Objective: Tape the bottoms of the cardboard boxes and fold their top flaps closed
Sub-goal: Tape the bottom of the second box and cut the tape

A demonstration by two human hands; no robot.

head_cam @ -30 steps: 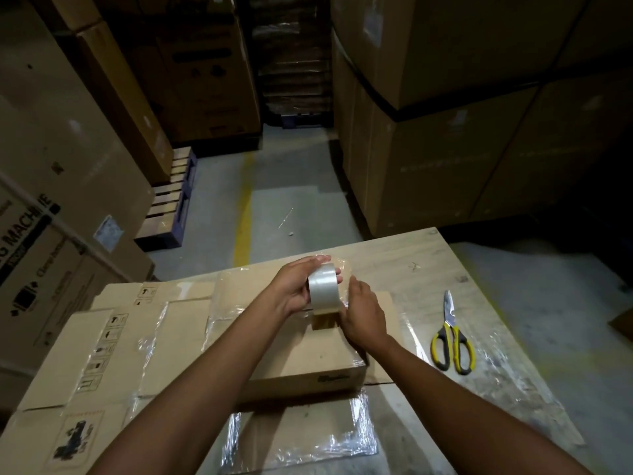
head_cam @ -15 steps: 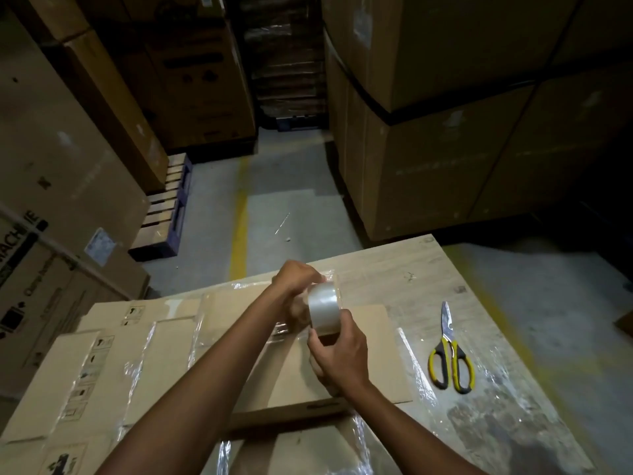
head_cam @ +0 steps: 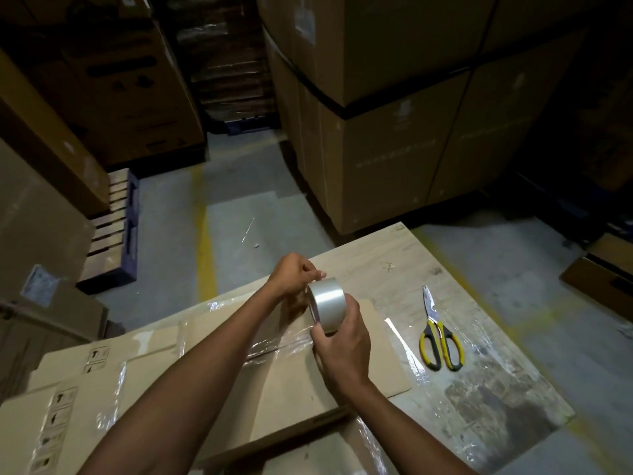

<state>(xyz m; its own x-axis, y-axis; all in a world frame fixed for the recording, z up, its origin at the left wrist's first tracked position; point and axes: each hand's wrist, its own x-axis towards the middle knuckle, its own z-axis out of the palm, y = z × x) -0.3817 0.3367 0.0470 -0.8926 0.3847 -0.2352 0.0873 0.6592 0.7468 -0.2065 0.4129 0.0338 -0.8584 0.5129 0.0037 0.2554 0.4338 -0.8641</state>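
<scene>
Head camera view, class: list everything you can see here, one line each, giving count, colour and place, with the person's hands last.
tape roll: one, clear, held above the box
cardboard box: one, brown, on the table under the hands
flattened boxes: several, brown, on the table's left
scissors: one pair, yellow and black handles, on the table, right of the box
table: one, pale wood, foreground
large cartons: several, brown, stacked behind the table
pallet: one, wood and blue, on the floor at left
floor line: one, yellow, on the grey floor
left hand: pinches the roll's top edge
right hand: grips the roll from below
</scene>
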